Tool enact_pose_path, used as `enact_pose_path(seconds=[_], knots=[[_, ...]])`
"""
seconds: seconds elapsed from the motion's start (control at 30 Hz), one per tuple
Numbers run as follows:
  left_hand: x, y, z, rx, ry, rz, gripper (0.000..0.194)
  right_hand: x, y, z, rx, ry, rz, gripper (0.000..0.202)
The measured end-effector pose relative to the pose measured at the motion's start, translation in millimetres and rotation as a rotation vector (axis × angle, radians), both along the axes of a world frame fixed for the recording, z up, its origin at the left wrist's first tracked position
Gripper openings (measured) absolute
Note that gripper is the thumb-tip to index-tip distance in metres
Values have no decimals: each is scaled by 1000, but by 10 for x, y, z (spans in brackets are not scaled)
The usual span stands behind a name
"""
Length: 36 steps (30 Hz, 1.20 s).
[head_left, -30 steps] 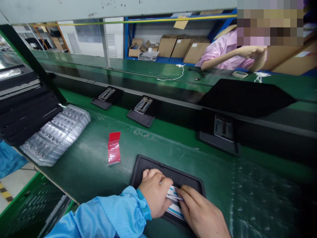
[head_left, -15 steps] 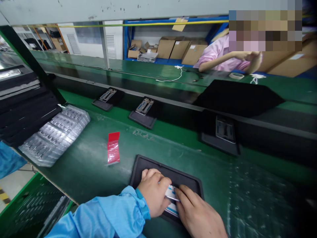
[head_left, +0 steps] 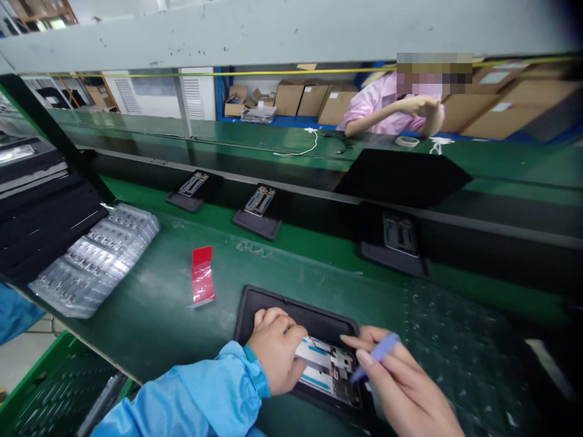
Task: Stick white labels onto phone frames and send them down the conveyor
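An opened phone [head_left: 324,358], with blue strips and bare circuit parts showing, lies in a black tray [head_left: 291,298] in front of me. My left hand [head_left: 277,351] is closed around its left end, the fingers curled over that part and hiding it. Over the phone's right end, my right hand [head_left: 392,376] pinches a blue-purple plastic pry stick [head_left: 382,351]. The stick slants down, its lower tip at the right part of the circuit; I cannot tell whether it touches.
Red film [head_left: 203,276] lies left of the tray. Clear plastic trays of small parts [head_left: 98,258] sit at the left, another clear tray [head_left: 455,340] at the right. Black trays with phones [head_left: 260,200] line the strip ahead. Across the bench is a person in a pink sleeve [head_left: 371,103].
My right hand has come away from the phone's middle to the right, and a blue-purple pry stick now shows in it, uncovering the circuit. My left hand stays on the phone. The view has shifted slightly.
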State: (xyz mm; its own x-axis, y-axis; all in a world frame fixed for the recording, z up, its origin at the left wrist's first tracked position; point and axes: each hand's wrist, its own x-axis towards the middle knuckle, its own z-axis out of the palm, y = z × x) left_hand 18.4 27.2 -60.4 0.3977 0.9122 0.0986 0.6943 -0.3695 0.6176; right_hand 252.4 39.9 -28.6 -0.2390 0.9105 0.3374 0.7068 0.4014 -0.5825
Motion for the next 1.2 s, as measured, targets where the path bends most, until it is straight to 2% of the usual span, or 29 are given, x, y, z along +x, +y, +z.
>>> enact_pose_path(seconds=[0.1, 0.17, 0.37, 0.67, 0.9, 1.2], knots=[[10, 2, 11, -7, -2, 7, 44, -82, -43, -101, -186, 104, 11, 26], [15, -1, 15, -5, -7, 10, 42, -132, -44, -189, -228, 145, 4, 24], [23, -4, 12, 13, -22, 24, 40, -127, -28, -328, -115, 121, 6, 17], [19, -6, 19, 3, -31, 14, 41, -161, -82, -363, 68, 70, 18, 9], [11, -1, 12, -5, -38, 7, 40, -210, -108, -385, 201, 15, 78, 9], [15, -5, -14, -6, -17, 0, 40, -227, -123, -401, 198, 18, 100, 12]])
